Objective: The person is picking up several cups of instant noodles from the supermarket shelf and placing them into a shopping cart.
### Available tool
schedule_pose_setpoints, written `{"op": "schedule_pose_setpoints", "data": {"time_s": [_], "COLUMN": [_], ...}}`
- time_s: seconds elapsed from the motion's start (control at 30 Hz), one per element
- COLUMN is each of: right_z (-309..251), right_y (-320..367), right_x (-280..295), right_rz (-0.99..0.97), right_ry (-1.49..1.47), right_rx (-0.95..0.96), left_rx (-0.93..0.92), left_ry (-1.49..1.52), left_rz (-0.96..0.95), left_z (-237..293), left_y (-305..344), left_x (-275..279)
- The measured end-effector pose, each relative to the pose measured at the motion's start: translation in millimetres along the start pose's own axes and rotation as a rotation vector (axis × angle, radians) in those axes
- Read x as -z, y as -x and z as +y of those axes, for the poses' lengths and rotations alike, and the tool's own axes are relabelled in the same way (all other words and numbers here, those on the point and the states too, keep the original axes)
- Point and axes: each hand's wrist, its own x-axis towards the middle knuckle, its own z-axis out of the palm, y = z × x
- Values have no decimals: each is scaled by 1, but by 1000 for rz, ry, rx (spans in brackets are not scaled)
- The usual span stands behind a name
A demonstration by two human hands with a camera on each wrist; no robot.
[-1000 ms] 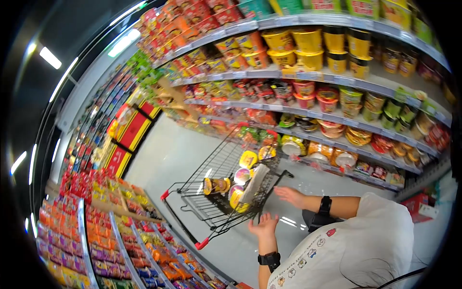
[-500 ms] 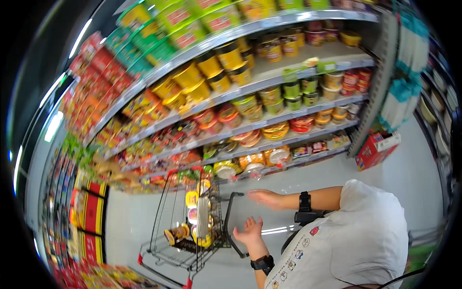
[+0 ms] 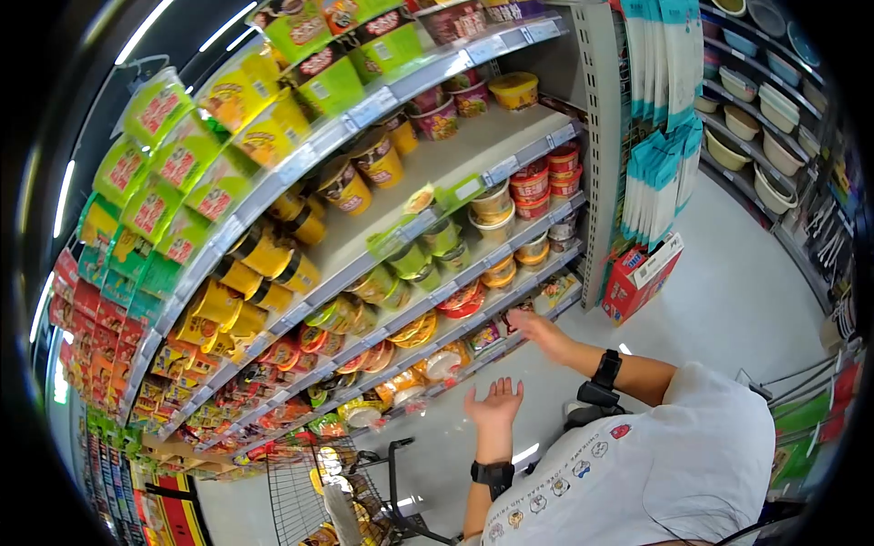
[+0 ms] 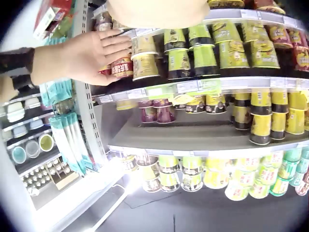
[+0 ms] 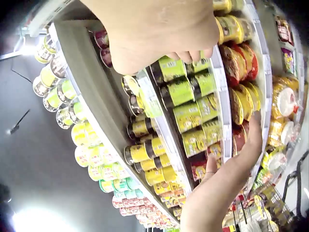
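Note:
In the head view both hands are held out in front of the body, apart and holding nothing. My left hand is palm up with fingers spread; my right hand reaches out with straight fingers toward the lower shelves. The right wrist view has the left hand with thumb and fingers apart, and part of the right hand along its top. Nearest in front are stacked instant noodle cups on the shelves. A wire shopping cart stands at lower left, bearing several noodle tubs and a white package.
Rows of noodle tubs fill the shelving. At its right end hang teal-and-white packets, above a red box on the floor. Plastic containers line a shelf at far right. The cart's black handle faces the body.
The head view has swung right, so the cart has shifted from the middle to the lower left and the shelf's end has come closer. Both hands stay raised and bare.

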Motion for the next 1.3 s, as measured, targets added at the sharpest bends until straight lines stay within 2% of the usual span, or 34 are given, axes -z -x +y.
{"op": "schedule_pose_setpoints", "data": {"time_s": [0.1,0.2,0.27,0.33,0.4,0.47,0.5,0.6,0.67,0.77,0.9,0.93,0.97,1.0,1.07,1.1,1.17,1.3], "right_z": [-27,-77,-83,-96,-110,-122,-128,-161,-178,-207,-235,-242,-249,-255,-250,-236,-244,-266], "right_y": [-16,-25,-44,-63,-76,-90,-100,-127,-158,-204,-285,-309,-335,-355,-414,-444,-449,-441], "right_x": [42,52,64,67,60,54,51,37,33,12,-17,-24,-30,-40,-39,-28,-29,-43], "right_rz": [17,-1,-54,-148,-164,-205,-267,-314,-361,-334,-271,-249,-215,-100,-44,-179,-177,-177], "right_ry": [-15,33,46,59,113,204,156,324,409,342,317,314,339,303,312,246,314,442], "right_rx": [84,89,146,236,223,227,255,331,507,498,447,446,395,309,235,396,340,332], "left_rx": [-34,-114,-232,-307,-328,-310,-305,-307,-313,-289,-418,-463,-506,-548,-533,-509,-501,-514], "left_ry": [-50,-110,-55,-4,55,101,110,113,99,109,-96,-140,-185,-229,-223,-212,-247,-418], "left_rz": [32,-77,-144,-204,-247,-352,-389,-548,-641,-713,-780,-744,-702,-656,-677,-661,-591,-713], "left_z": [-27,-32,-29,-18,-6,5,11,30,52,90,134,144,152,160,175,179,175,173], "left_y": [-27,-35,-41,-45,-47,-50,-51,-54,-61,-72,-93,-100,-107,-115,-139,-149,-152,-149], "left_x": [-40,-79,-100,-123,-146,-171,-187,-234,-264,-311,-364,-377,-389,-398,-411,-419,-437,-453]}}
